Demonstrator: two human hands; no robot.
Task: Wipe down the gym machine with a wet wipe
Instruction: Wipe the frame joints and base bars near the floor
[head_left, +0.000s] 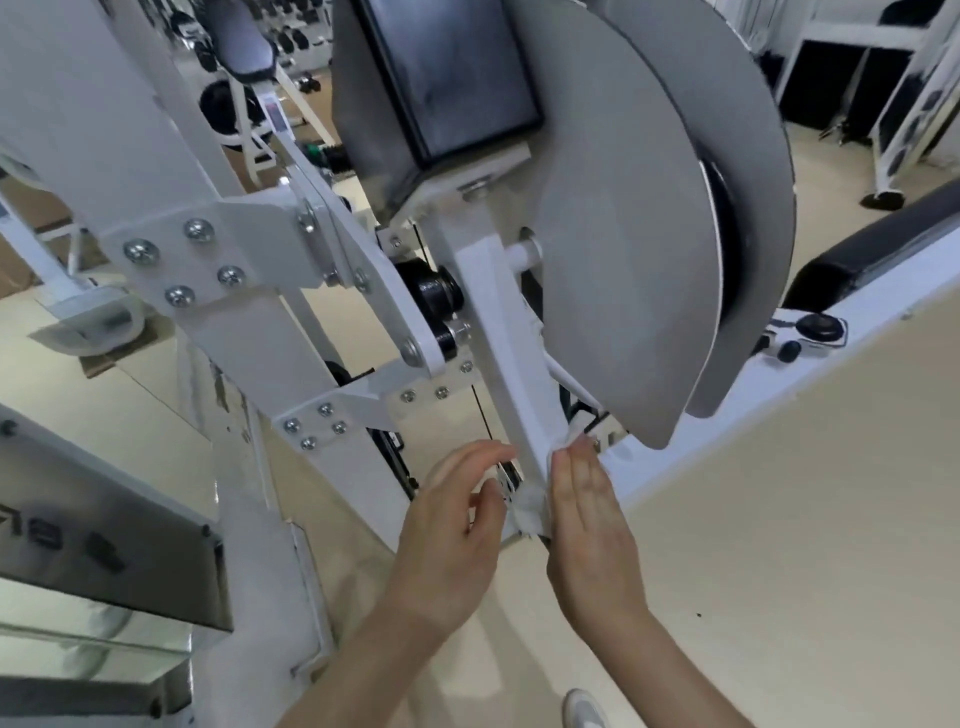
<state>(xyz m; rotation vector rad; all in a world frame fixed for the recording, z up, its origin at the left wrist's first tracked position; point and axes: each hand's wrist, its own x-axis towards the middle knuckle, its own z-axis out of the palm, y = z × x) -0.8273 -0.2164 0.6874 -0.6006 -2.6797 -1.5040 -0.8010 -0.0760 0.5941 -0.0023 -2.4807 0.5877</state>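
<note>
My right hand (587, 519) lies flat, fingers straight, pressing the wet wipe (529, 506) against the white frame bar (511, 364) of the gym machine, low down beneath the grey pulley guard (623, 234). My left hand (452, 519) curves in from the other side. I cannot tell whether it pinches the wipe's edge. The wipe looks thin, limp and damp, so it will likely bunch; a flat palm should hold it best. My fingers hide most of it.
</note>
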